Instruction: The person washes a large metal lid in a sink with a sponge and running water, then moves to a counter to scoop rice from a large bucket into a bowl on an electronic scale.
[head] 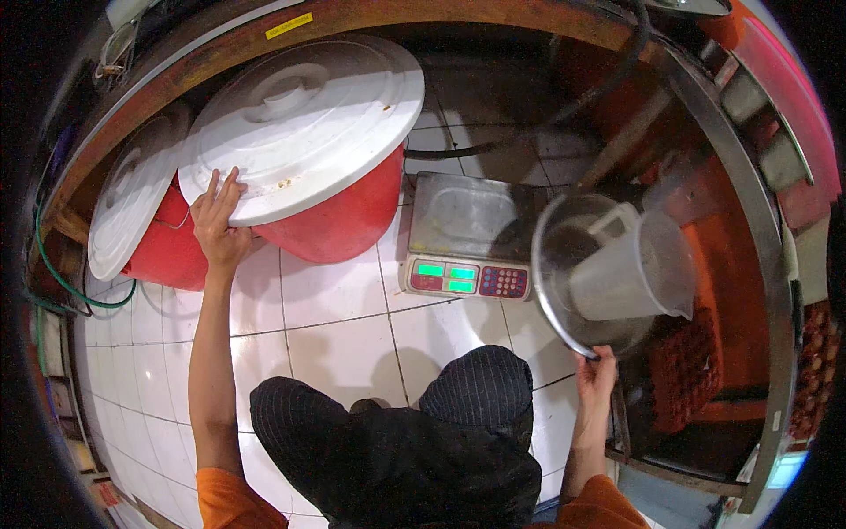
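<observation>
My left hand [221, 221] grips the near edge of a large round white plastic lid [317, 145], which lies tilted over a red plastic tub [330, 228]. On the right, my right hand [597, 377] holds the rim of a round metal bowl [552, 311]. A translucent plastic measuring jug [611, 278] with a handle lies tilted in that bowl. Between the hands a digital scale [469, 274] with a steel platform [462, 215] rests on the tiled floor, its displays lit green. The jug's contents cannot be made out.
A second red tub [165, 254] with a tilted white lid [135, 192] stands at the left. A green hose [86, 297] curves beside it. A dark hose [456, 153] runs behind the scale. A table's wooden edge [218, 56] arches overhead, and egg trays [687, 370] stand at the right.
</observation>
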Demonstrator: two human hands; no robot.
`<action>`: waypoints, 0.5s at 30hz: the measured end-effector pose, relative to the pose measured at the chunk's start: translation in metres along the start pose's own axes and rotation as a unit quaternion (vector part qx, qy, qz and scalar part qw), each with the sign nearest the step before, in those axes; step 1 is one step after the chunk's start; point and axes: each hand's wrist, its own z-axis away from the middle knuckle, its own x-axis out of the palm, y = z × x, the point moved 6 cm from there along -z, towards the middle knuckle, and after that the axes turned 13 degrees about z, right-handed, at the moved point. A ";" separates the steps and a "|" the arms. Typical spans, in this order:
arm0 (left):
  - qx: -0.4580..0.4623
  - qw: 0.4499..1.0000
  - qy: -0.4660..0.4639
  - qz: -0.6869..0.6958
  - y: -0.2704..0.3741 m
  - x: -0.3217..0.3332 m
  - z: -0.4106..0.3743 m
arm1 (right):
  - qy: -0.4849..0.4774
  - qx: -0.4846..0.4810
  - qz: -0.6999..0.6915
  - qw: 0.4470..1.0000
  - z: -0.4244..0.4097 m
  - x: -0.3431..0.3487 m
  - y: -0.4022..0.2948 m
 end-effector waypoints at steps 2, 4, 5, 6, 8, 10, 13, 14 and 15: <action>0.000 1.000 0.003 -0.001 -0.003 -0.001 0.003 | -0.034 0.016 0.034 0.999 0.024 0.036 0.008; 0.007 1.000 0.009 0.002 -0.002 0.001 0.000 | -0.019 0.007 0.031 0.999 0.034 0.069 0.019; 0.008 1.000 0.011 0.002 -0.002 0.000 0.001 | -0.019 0.010 0.028 0.999 0.040 0.087 0.019; 0.007 1.000 0.008 0.000 -0.003 0.000 0.001 | -0.060 0.024 0.041 0.997 0.028 0.095 0.029; 0.002 1.000 0.002 -0.009 -0.006 0.001 0.003 | -0.105 0.042 0.039 0.993 0.030 0.135 0.036; 0.000 1.000 0.000 -0.001 -0.004 0.002 0.002 | -0.160 0.031 0.038 0.986 0.009 0.156 0.051; 0.003 1.000 0.006 0.013 -0.002 0.002 0.000 | -0.196 0.031 0.018 0.980 -0.001 0.189 0.066; 0.006 1.000 0.011 0.021 -0.003 0.001 0.000 | -0.205 0.029 0.014 0.978 0.002 0.200 0.069; 0.010 1.000 0.017 0.024 -0.003 0.002 0.001 | -0.216 0.019 0.026 0.976 0.005 0.208 0.069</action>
